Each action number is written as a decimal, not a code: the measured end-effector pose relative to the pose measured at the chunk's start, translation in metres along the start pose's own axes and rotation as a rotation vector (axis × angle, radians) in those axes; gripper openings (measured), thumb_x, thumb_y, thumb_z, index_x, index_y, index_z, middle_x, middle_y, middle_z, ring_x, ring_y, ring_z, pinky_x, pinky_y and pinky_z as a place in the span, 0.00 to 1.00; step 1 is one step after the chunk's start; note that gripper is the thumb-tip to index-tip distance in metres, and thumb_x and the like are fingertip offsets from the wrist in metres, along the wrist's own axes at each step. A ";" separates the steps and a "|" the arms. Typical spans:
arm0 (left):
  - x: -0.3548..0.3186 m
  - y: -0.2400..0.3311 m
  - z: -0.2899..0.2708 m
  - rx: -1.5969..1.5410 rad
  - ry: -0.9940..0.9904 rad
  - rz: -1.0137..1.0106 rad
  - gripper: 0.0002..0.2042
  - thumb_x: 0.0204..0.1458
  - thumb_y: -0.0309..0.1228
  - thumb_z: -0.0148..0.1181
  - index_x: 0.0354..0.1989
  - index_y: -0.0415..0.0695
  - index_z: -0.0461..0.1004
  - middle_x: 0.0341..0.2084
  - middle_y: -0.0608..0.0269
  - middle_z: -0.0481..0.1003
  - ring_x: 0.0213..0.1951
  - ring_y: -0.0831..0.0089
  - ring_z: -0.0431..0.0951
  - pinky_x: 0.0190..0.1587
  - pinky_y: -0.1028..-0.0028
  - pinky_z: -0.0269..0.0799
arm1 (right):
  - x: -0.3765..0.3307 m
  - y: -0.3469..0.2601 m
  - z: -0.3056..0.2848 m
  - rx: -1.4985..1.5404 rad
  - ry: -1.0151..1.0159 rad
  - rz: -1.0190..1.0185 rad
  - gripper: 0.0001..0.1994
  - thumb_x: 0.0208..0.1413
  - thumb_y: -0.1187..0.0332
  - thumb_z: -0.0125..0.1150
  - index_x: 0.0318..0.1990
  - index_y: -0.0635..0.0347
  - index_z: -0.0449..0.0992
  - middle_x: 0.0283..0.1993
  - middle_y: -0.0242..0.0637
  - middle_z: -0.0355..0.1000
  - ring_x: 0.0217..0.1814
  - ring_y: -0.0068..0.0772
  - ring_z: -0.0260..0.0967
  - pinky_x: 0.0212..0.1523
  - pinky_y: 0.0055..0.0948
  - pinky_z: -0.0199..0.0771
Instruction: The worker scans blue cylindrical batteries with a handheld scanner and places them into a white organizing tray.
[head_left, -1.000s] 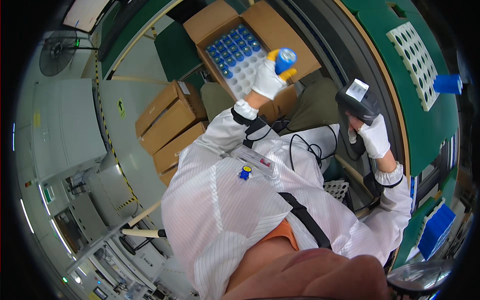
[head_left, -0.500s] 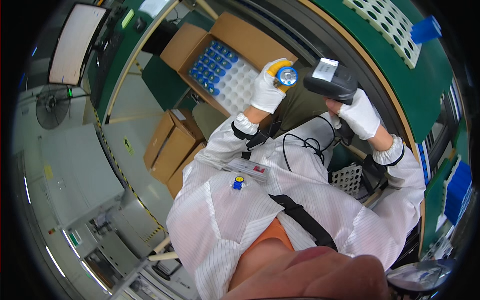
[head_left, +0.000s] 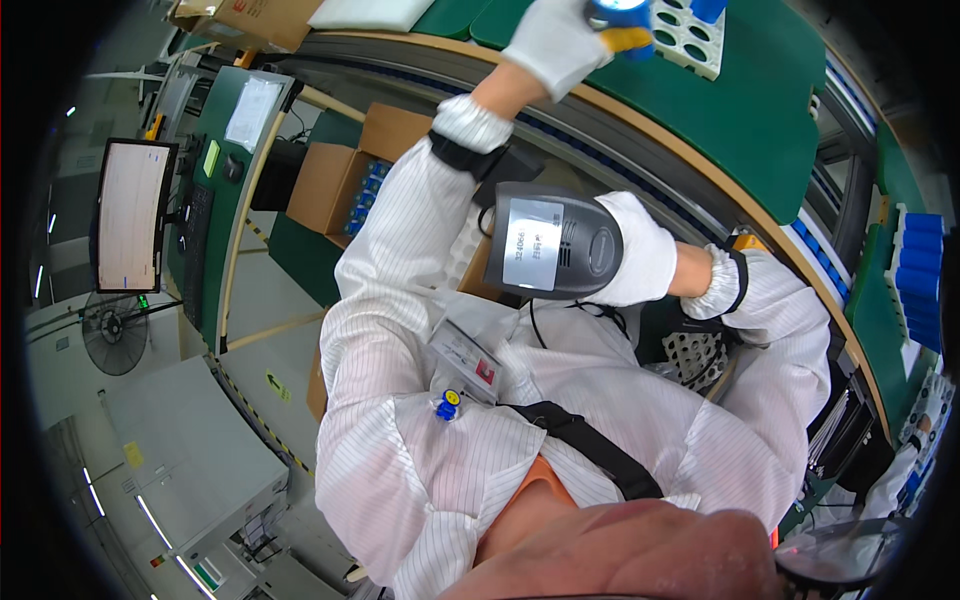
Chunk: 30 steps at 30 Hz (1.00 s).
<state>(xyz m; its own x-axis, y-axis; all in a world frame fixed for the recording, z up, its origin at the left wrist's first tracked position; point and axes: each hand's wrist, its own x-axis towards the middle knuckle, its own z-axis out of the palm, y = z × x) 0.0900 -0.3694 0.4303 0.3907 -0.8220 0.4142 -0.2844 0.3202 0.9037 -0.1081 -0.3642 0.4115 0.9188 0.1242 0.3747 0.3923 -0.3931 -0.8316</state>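
Observation:
At the top edge my left hand (head_left: 558,45), in a white glove with yellow fingertips, is closed on a blue cylindrical battery cell (head_left: 624,14). The cell is partly cut off by the picture's edge, beside a white tray with round holes (head_left: 690,38). Lower down, my right hand (head_left: 638,250), also in a white glove, grips a dark handheld barcode scanner (head_left: 578,245). A white label is stuck on the scanner's head, which covers most of the right fingers. Another blue cell (head_left: 708,8) stands at the tray.
An open cardboard box (head_left: 325,185) with blue cells sits partly behind my left sleeve. The green bench (head_left: 740,130) has a wooden edge. Blue cells (head_left: 918,275) stand in a rack at right. A monitor (head_left: 135,215) and a fan (head_left: 112,333) are at left.
My left hand has carried the cell from near the box up and over to the bench's holed tray. My right hand and the scanner have moved left and down, with the scanner turned.

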 end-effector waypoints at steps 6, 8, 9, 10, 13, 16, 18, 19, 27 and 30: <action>0.081 -0.007 0.042 0.363 -0.103 0.010 0.24 0.48 0.33 0.70 0.52 0.40 0.69 0.41 0.54 0.77 0.44 0.62 0.76 0.48 0.66 0.71 | 0.004 0.004 -0.010 -0.017 0.065 -0.107 0.18 0.34 0.65 0.75 0.33 0.61 0.76 0.28 0.46 0.75 0.29 0.49 0.75 0.32 0.33 0.77; 0.097 -0.015 0.049 0.371 -0.124 0.026 0.23 0.49 0.32 0.69 0.52 0.39 0.69 0.41 0.54 0.77 0.44 0.62 0.76 0.49 0.66 0.71 | 0.004 0.003 -0.012 -0.026 0.101 -0.125 0.17 0.35 0.65 0.75 0.33 0.61 0.76 0.28 0.45 0.75 0.28 0.48 0.76 0.32 0.33 0.77; 0.105 -0.018 0.052 0.348 -0.186 0.015 0.23 0.49 0.32 0.68 0.52 0.39 0.69 0.42 0.53 0.77 0.44 0.61 0.76 0.49 0.66 0.71 | 0.005 0.003 -0.014 -0.024 0.116 -0.133 0.17 0.35 0.65 0.75 0.33 0.61 0.76 0.28 0.45 0.75 0.28 0.47 0.76 0.32 0.33 0.78; 0.109 -0.021 0.054 0.325 -0.247 0.002 0.22 0.50 0.31 0.68 0.52 0.39 0.69 0.42 0.53 0.77 0.45 0.60 0.76 0.49 0.66 0.71 | 0.005 0.002 -0.014 -0.020 0.129 -0.135 0.17 0.35 0.65 0.75 0.33 0.60 0.76 0.28 0.44 0.76 0.28 0.47 0.76 0.32 0.33 0.78; 0.110 -0.020 0.060 0.284 -0.179 0.028 0.20 0.50 0.30 0.67 0.51 0.41 0.69 0.43 0.54 0.77 0.45 0.60 0.76 0.50 0.65 0.71 | 0.005 -0.001 -0.015 -0.024 0.123 -0.103 0.17 0.35 0.65 0.75 0.33 0.60 0.76 0.28 0.44 0.76 0.28 0.46 0.76 0.32 0.32 0.78; 0.110 0.002 0.063 0.441 -0.202 0.018 0.17 0.49 0.33 0.66 0.45 0.39 0.74 0.38 0.51 0.79 0.43 0.55 0.78 0.49 0.63 0.72 | 0.006 -0.002 -0.013 0.013 0.130 -0.078 0.17 0.35 0.66 0.75 0.34 0.59 0.77 0.28 0.43 0.76 0.28 0.45 0.76 0.33 0.31 0.78; 0.114 0.015 0.075 0.944 -0.097 -0.076 0.17 0.48 0.37 0.66 0.42 0.38 0.76 0.37 0.48 0.79 0.43 0.51 0.79 0.49 0.61 0.73 | 0.007 -0.002 -0.012 0.032 0.148 -0.064 0.16 0.36 0.67 0.74 0.35 0.60 0.77 0.28 0.43 0.76 0.28 0.45 0.77 0.33 0.31 0.78; 0.115 0.020 0.088 1.290 0.053 -0.201 0.18 0.47 0.38 0.66 0.42 0.38 0.77 0.36 0.46 0.79 0.43 0.49 0.79 0.48 0.60 0.73 | 0.007 -0.001 -0.012 0.036 0.146 -0.062 0.16 0.36 0.67 0.74 0.35 0.60 0.77 0.28 0.43 0.76 0.28 0.45 0.77 0.33 0.31 0.78; 0.135 -0.019 0.084 1.093 -0.099 -0.100 0.24 0.46 0.53 0.63 0.38 0.42 0.82 0.38 0.46 0.80 0.40 0.52 0.82 0.47 0.63 0.77 | 0.010 0.002 -0.013 -0.052 0.172 0.024 0.14 0.33 0.72 0.70 0.32 0.63 0.76 0.25 0.46 0.75 0.28 0.50 0.76 0.30 0.34 0.77; 0.135 -0.025 0.088 1.088 -0.130 -0.143 0.23 0.46 0.48 0.64 0.41 0.39 0.80 0.39 0.46 0.80 0.41 0.53 0.82 0.47 0.65 0.77 | 0.010 0.004 -0.014 -0.027 0.175 0.027 0.13 0.33 0.72 0.69 0.31 0.64 0.76 0.25 0.46 0.75 0.28 0.51 0.75 0.30 0.35 0.77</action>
<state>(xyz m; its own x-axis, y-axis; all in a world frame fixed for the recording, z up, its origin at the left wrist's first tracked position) 0.0728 -0.5299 0.4541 0.4042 -0.8823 0.2412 -0.8872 -0.3141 0.3380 -0.0986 -0.3768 0.4177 0.9063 -0.0462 0.4202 0.3642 -0.4192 -0.8317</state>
